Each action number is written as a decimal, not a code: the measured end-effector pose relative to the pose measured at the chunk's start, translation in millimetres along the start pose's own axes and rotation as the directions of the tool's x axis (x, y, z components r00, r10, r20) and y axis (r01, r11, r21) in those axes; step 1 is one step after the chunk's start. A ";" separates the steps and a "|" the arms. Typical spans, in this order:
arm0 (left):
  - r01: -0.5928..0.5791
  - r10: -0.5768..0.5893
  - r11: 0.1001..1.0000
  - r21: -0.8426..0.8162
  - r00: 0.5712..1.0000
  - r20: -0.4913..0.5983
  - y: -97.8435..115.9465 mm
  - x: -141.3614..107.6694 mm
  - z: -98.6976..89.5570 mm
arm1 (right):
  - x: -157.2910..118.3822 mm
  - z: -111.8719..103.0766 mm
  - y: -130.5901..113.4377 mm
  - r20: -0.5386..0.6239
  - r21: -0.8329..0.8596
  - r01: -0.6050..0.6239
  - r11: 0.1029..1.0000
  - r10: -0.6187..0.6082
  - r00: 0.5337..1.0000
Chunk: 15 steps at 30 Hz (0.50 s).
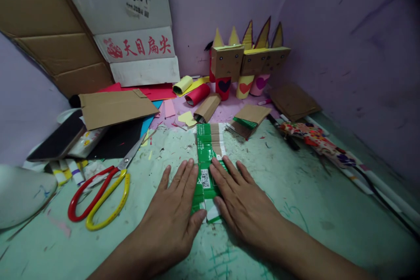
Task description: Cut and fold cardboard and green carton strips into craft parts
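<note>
A flattened green cardboard strip [205, 153] with white print, a QR code and crease lines lies on the pale green tabletop. My left hand [175, 205] rests flat along its left edge, fingers stretched forward, the thumb near its lower end. From the right, my right hand [241, 197] presses on the strip with its fingers laid out and slightly spread. Parts of the strip are covered by both hands. Just beyond its far end lies a brown cardboard tube [208, 108], and to the right of that a folded cardboard piece [251, 119] showing green inside.
Scissors [124, 164] with red and yellow handles lie open at left. Cardboard figures [228, 61] with yellow horns stand against the wall. A large cardboard sheet [138, 30] leans at the back left. A patterned glue gun-like object [315, 140] with a black cord is at right.
</note>
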<state>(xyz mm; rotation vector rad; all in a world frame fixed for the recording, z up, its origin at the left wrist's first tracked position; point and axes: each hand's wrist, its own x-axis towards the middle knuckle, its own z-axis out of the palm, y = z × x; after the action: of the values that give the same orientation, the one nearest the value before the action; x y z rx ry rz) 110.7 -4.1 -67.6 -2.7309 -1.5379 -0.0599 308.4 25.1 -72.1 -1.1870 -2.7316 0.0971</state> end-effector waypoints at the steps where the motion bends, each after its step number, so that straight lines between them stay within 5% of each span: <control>1: 0.002 -0.002 1.000 0.000 1.000 0.002 -0.1 0.0 -0.1 | -0.1 0.4 0.0 -0.005 0.008 0.003 1.000 -0.003 1.000; 15: -0.014 0.013 0.996 -0.083 1.000 -0.014 -1.2 1.0 -2.0 | -1.1 -0.5 -0.2 -0.062 0.048 -0.012 0.999 0.015 0.998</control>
<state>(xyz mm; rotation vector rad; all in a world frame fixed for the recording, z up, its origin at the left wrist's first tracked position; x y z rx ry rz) 110.2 -2.7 -65.7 -2.7977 -1.5476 -0.1458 309.1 24.2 -71.7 -1.1753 -2.6534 0.1241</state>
